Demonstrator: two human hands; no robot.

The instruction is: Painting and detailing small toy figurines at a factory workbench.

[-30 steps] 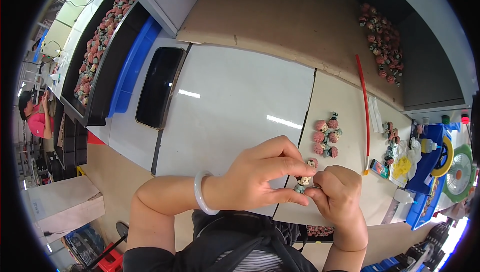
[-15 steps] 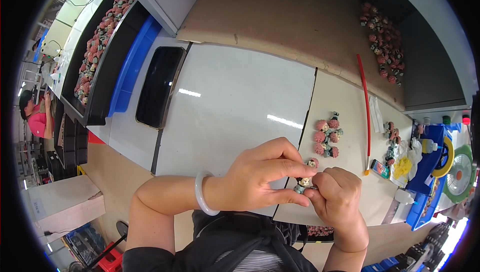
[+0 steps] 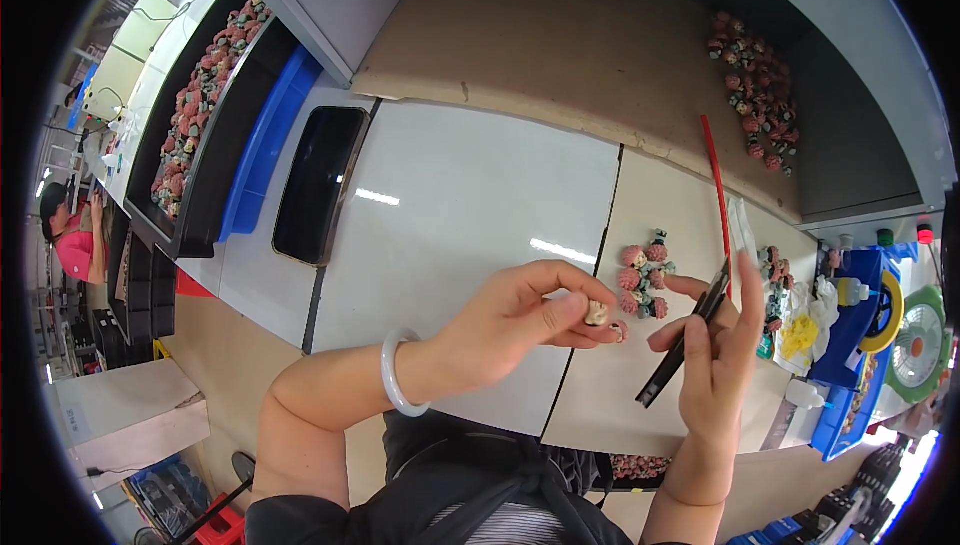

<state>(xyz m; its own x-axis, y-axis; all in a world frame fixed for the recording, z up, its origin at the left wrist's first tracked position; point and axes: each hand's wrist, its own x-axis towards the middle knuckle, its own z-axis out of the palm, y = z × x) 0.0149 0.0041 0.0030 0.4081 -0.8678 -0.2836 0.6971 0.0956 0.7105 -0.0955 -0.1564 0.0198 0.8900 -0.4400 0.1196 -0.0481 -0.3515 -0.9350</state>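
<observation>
Left arm bent, a person pinches with the left grip; the right grip points forward, fingers extended.

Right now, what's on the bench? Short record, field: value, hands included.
Left hand: pinching a small pale piece between thumb and fingers
Right hand: holding a slim dark tool, slanted
Hands: apart, left one at the pale piece, tool not touching it
Figure group: small, pink-topped, on the table beyond the hands
Shelf pile: more such figures, far right
Black tray: filled with similar figures, far left
Phone: lying flat, screen dark
</observation>
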